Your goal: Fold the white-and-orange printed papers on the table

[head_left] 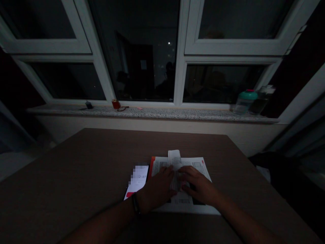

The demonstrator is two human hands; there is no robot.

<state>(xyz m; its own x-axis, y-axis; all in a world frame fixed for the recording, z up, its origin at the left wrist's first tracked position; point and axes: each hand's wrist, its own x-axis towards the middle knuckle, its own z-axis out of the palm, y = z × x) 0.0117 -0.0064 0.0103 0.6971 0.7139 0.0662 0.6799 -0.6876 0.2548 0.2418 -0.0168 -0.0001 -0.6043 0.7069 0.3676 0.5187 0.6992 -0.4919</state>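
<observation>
Resting at the lower centre of the frame, the left hand (157,189), which wears a dark band (135,203) on its wrist, and the right hand (200,184) face each other over a folded paper strip (175,160). Both hands touch this strip with bent fingers; whether they pinch it or only press it, I cannot tell in such weak light. The strip lies upon a printed page (198,162), and its far end reaches slightly past the page's top. Just beside, on the left, lies a lit phone (139,181). Brown tabletop (101,162) carries all these. Farther, a speckled windowsill (157,113) holds a small orange-red jar (116,104) at centre left and two bottles (245,101) at right. Behind stands a white-framed window (139,74).
</observation>
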